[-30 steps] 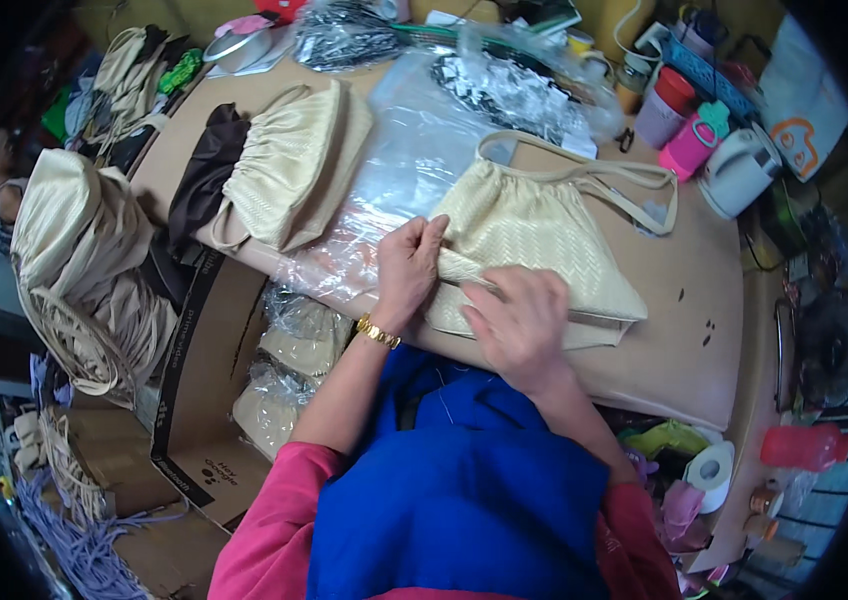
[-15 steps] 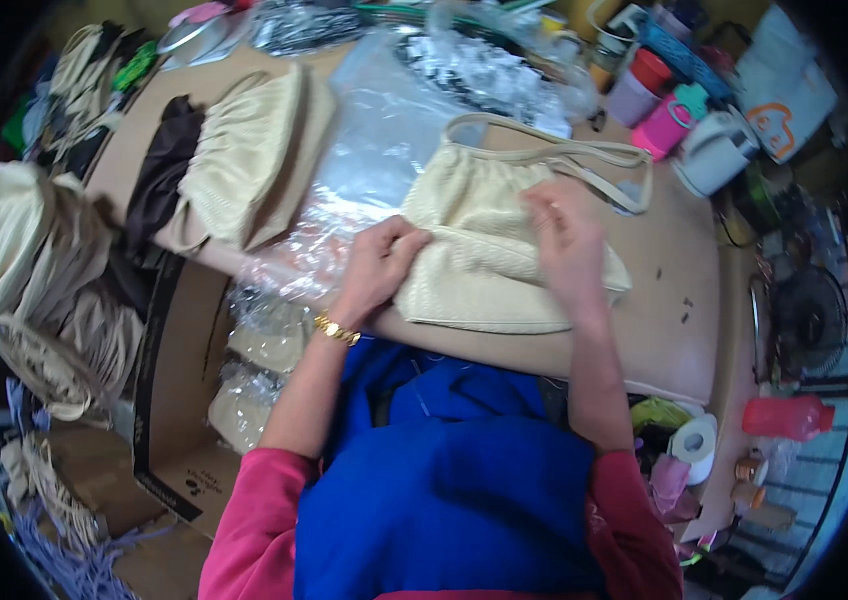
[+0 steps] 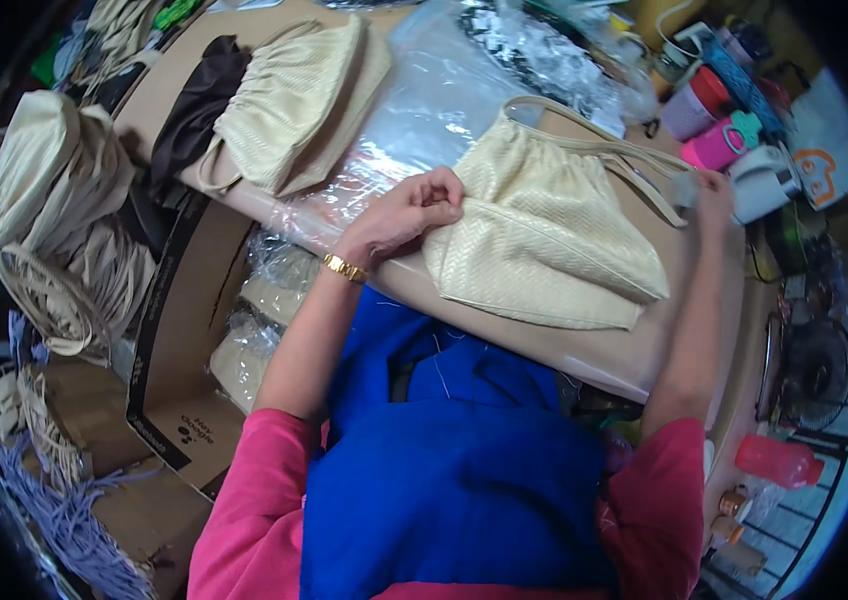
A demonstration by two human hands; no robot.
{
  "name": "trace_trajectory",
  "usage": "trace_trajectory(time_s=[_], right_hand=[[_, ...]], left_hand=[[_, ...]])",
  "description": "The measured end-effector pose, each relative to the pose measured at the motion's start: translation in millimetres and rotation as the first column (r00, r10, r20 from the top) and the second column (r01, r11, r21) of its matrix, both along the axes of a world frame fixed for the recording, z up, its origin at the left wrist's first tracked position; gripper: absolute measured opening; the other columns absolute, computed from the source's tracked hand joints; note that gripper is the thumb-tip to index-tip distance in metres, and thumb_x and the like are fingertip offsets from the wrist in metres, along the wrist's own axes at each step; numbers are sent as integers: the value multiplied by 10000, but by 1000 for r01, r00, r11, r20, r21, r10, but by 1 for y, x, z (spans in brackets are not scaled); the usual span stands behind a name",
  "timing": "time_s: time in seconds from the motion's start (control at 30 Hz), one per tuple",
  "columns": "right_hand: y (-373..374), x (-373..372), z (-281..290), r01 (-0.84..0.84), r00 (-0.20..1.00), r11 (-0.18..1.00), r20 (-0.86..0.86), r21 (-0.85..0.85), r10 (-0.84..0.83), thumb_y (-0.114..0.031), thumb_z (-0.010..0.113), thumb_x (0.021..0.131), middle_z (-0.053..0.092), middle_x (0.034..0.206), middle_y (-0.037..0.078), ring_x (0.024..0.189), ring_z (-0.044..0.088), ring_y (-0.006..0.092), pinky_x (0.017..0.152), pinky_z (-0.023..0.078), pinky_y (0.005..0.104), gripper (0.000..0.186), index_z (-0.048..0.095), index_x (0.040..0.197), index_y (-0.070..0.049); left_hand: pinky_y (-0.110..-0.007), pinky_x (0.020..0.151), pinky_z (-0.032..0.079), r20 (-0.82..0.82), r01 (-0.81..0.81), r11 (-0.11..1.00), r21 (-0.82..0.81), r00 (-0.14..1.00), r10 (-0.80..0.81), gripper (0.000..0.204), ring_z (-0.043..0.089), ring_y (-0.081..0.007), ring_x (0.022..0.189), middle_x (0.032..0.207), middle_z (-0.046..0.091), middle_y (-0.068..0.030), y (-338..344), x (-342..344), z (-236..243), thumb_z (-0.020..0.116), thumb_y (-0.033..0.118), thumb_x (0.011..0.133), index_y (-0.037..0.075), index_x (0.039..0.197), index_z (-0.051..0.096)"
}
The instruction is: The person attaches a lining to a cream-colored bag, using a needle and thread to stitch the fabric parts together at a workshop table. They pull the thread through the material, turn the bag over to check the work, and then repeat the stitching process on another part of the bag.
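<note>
A cream woven-texture handbag (image 3: 544, 235) with a gathered top lies on the table in front of me. Its strap (image 3: 584, 147) loops across the top toward the right. My left hand (image 3: 406, 214), with a gold band at the wrist, pinches the bag's left side edge. Over at the table's right, my right hand (image 3: 711, 200) is off the bag, its fingers drawn together beside a small clear plastic piece (image 3: 685, 189). Whether that piece is in the fingers or just touching them is hard to see.
A second cream bag (image 3: 289, 115) and dark cloth (image 3: 199, 95) lie at the far left. Clear plastic sheets (image 3: 414, 90) spread behind. A cardboard box (image 3: 184, 330) with wrapped bags stands left. Bottles and a pink flask (image 3: 719, 145) crowd the far right.
My right hand has left the bag and reached right to the small plastic piece. My left hand keeps its pinch on the bag. The whole view has shifted, so things sit differently.
</note>
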State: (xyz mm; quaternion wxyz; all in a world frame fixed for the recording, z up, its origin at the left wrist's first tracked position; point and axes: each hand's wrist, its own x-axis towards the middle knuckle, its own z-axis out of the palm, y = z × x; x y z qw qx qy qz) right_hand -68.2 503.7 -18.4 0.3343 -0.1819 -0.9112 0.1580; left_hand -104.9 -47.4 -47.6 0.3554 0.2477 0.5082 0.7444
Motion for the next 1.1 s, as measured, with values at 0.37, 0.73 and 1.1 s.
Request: trace_trajectory(time_s=[0.37, 0.73, 1.1], right_hand=[[-318, 137, 27, -674, 725, 738, 160, -38, 670, 55, 604, 791, 636, 985, 158, 926, 622, 323, 823, 517, 402, 171, 664, 932, -20], [-333, 147, -1, -608, 712, 711, 152, -353, 685, 95, 578, 703, 632, 857, 94, 854, 620, 272, 768, 508, 360, 227, 693, 821, -61], [-312, 176, -4, -482, 785, 798, 225, -363, 577, 96, 576, 697, 624, 872, 97, 832, 601, 286, 727, 498, 372, 228, 680, 830, -57]], left_hand=[[-200, 584, 346, -366, -256, 875, -410, 925, 99, 269, 407, -50, 632, 721, 500, 42, 10, 27, 25, 455, 70, 875, 32, 987, 697], [-279, 676, 434, -735, -501, 756, -422, 677, 38, 323, 531, -135, 766, 907, 581, -35, 26, 39, 28, 844, 214, 700, 80, 938, 670], [-383, 694, 453, -755, -537, 736, -413, 653, 53, 351, 569, -273, 784, 897, 560, -103, 28, 45, 29, 846, 197, 657, 83, 913, 634]])
